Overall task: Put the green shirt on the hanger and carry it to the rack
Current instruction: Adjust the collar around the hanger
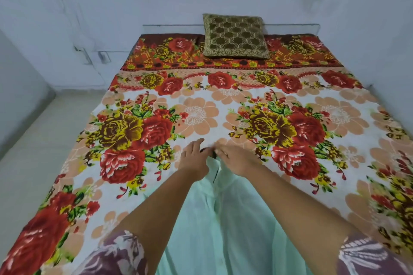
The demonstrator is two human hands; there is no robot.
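Observation:
The pale green shirt lies front-up on the flowered bed sheet, its button placket running away from me between my forearms. My left hand and my right hand meet at the shirt's collar end, fingers pinched on the fabric there. A small dark piece, probably part of the hanger, shows between my fingertips; the rest of it is hidden under the shirt and my hands.
A green and gold patterned cushion leans at the head of the bed against the white wall. Pale floor runs along the bed's left side. No rack is in view.

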